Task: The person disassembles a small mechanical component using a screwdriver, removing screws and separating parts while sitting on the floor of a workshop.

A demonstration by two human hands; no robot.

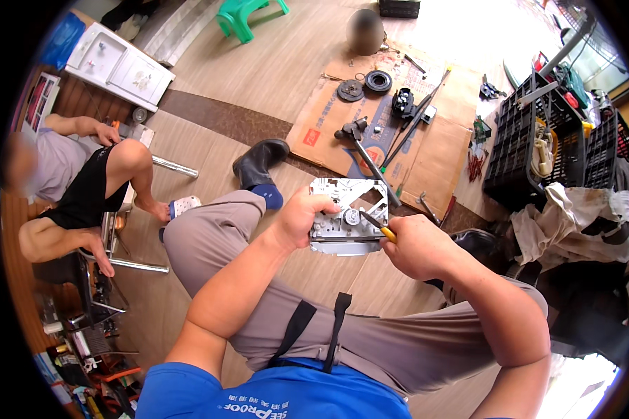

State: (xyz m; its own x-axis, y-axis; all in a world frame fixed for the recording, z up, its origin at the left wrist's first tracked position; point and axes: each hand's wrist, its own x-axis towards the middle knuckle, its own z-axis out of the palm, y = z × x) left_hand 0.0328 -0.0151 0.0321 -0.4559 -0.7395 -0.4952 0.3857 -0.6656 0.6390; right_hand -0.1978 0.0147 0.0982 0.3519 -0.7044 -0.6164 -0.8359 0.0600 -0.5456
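My left hand (295, 222) grips the left side of a silvery metal disc-drive mechanism (328, 230), its thumb lying over the top face. The mechanism is held up above the floor between my knees, with a round hub and slotted plates showing. In my closed right hand (421, 246) is a yellow-handled tool (387, 233) with a dark, narrow tip. That tip points at the mechanism close to the round hub; whether it touches cannot be told. Most of the tool's handle is hidden in my right hand.
Flattened cardboard (314, 140) ahead carries a hammer (360, 140), a black ring (378, 81) and several parts. Black crates (517, 153) stand at the right, with a pale cloth (559, 223) beside them. Another person (63, 160) sits at the left. A green stool (239, 19) is farther off.
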